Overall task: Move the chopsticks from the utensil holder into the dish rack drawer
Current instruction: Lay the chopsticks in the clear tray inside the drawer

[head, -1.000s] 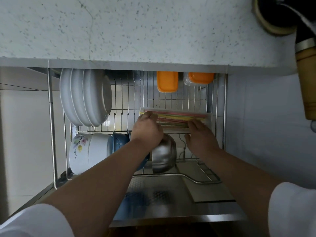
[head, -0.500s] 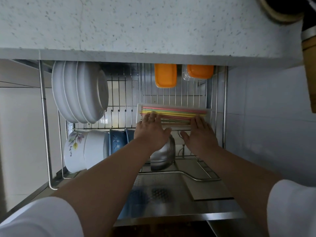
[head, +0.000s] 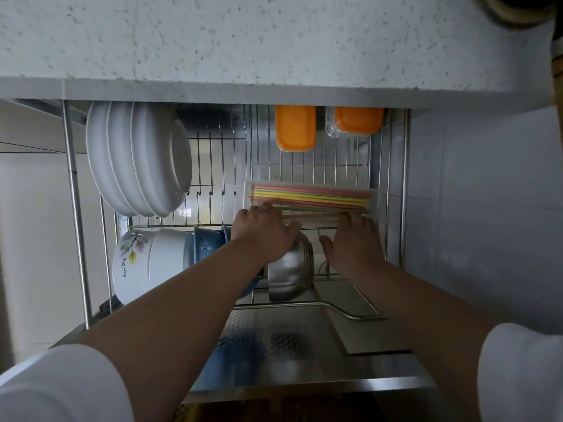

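Several coloured chopsticks (head: pixel 310 197) in pink, yellow and green lie side by side in a clear plastic tray (head: pixel 374 194). The tray rests on the wire dish rack drawer (head: pixel 405 178), right of centre. My left hand (head: pixel 262 233) is palm down at the tray's near left end, its fingertips touching the nearest chopsticks. My right hand (head: pixel 355 240) lies flat at the near right end, with its fingertips at the tray's edge. Neither hand is closed around anything. No utensil holder is in view.
White plates (head: pixel 137 156) stand on edge at the rack's left. Below them are a leaf-patterned white bowl (head: pixel 137 263), blue bowls (head: pixel 207 243) and a steel bowl (head: pixel 292 269). Orange-lidded containers (head: pixel 295 127) sit at the back under the speckled counter (head: pixel 243 41). The steel drip tray (head: pixel 304 354) lies nearest.
Both hands went from curled on the tray's near edge to flat with fingers spread, and they have slid slightly toward me. The tray has stayed on the rack.
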